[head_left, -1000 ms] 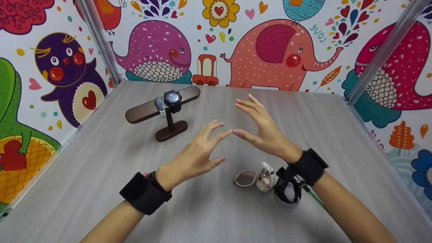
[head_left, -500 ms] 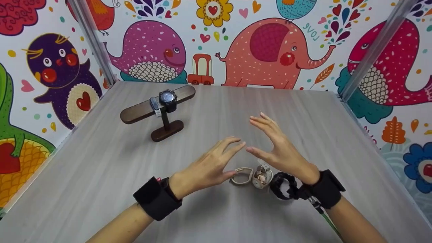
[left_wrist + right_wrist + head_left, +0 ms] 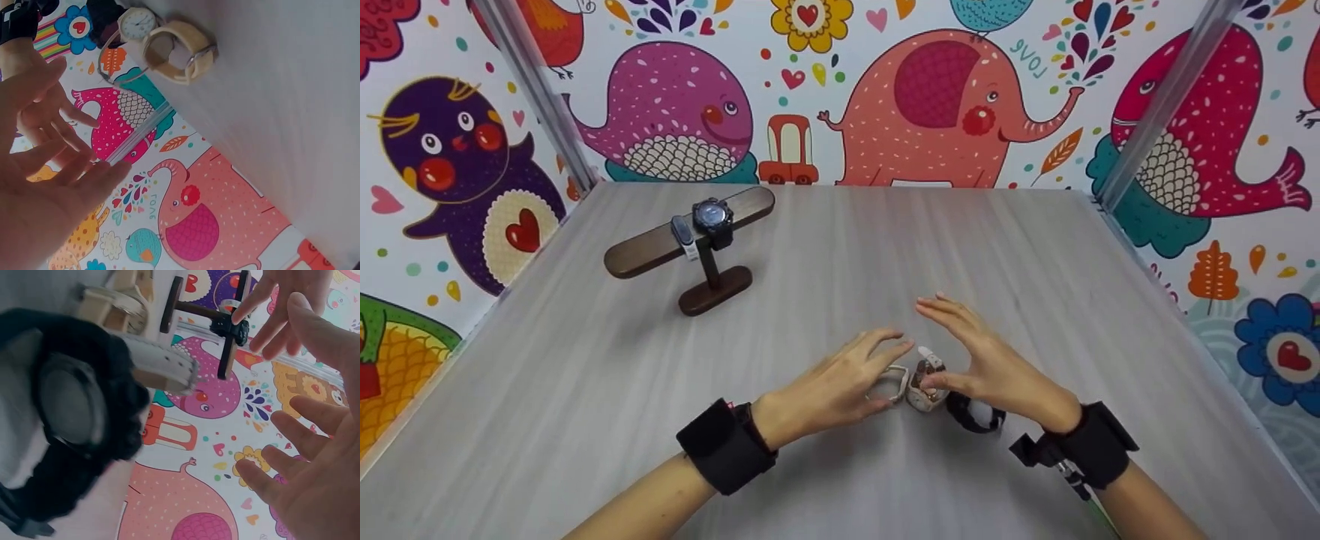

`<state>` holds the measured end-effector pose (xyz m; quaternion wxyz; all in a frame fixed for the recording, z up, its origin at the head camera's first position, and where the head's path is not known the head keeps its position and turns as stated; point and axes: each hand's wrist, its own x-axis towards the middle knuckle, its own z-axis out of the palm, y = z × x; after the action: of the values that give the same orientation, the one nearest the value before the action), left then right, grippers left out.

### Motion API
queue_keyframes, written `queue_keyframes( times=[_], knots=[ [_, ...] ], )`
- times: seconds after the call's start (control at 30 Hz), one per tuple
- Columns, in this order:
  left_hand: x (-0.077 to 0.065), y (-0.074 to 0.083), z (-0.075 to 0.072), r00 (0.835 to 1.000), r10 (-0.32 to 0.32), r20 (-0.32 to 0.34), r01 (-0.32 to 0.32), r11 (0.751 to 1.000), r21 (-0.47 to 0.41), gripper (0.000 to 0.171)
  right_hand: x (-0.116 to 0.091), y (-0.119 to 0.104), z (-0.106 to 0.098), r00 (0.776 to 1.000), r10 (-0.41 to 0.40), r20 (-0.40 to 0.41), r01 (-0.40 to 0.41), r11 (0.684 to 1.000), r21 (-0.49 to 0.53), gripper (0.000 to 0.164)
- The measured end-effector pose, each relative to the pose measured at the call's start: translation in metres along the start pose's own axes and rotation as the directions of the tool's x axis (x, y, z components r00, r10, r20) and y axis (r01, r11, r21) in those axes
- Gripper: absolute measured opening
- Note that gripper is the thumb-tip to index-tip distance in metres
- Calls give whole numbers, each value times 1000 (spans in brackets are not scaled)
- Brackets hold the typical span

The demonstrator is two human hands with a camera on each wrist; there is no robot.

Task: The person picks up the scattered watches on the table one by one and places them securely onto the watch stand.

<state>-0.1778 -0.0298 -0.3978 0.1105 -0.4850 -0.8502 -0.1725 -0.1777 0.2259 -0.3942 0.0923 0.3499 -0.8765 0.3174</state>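
Note:
In the head view my left hand (image 3: 832, 390) hovers over a beige-strapped watch (image 3: 194, 36), thumb and fingertips close beside its looped strap, which they partly hide. My right hand (image 3: 1009, 379) is held above and around a white-strapped watch (image 3: 919, 399), its thumb overlapping that watch, fingers spread and slightly bent. A black watch (image 3: 976, 427) lies to its right, under the right palm. In the right wrist view the black watch's chunky case (image 3: 121, 382) fills the left side, with the white strap (image 3: 163, 363) behind it. Neither hand holds anything.
A dark wooden watch stand (image 3: 649, 251) stands at the back left, bearing a black watch (image 3: 712, 215) and a grey band (image 3: 684, 232). Printed cartoon walls (image 3: 825, 67) border the grey table (image 3: 825, 270). Black camera straps (image 3: 727, 448) circle both wrists.
Both hands have come down and nearer to the row of watches, moving toward the person. The head view has shifted, so the stand now appears further left.

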Motion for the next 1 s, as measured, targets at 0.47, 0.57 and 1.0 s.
queue_keyframes(
  times=[0.47, 0.57, 1.0],
  knots=[
    [4, -2, 32, 983, -111, 149, 76, 971, 226, 57, -2, 0, 39, 993, 55, 109, -21, 958, -285, 78],
    [8, -3, 39, 978, -136, 157, 99, 970, 224, 50, -1, 2, 45, 989, 77, 126, -35, 952, -303, 77],
    [4, -12, 55, 995, -96, 13, 91, 974, 205, 24, -3, 8, 54, 989, 99, 113, -64, 958, -279, 76]
  ],
)
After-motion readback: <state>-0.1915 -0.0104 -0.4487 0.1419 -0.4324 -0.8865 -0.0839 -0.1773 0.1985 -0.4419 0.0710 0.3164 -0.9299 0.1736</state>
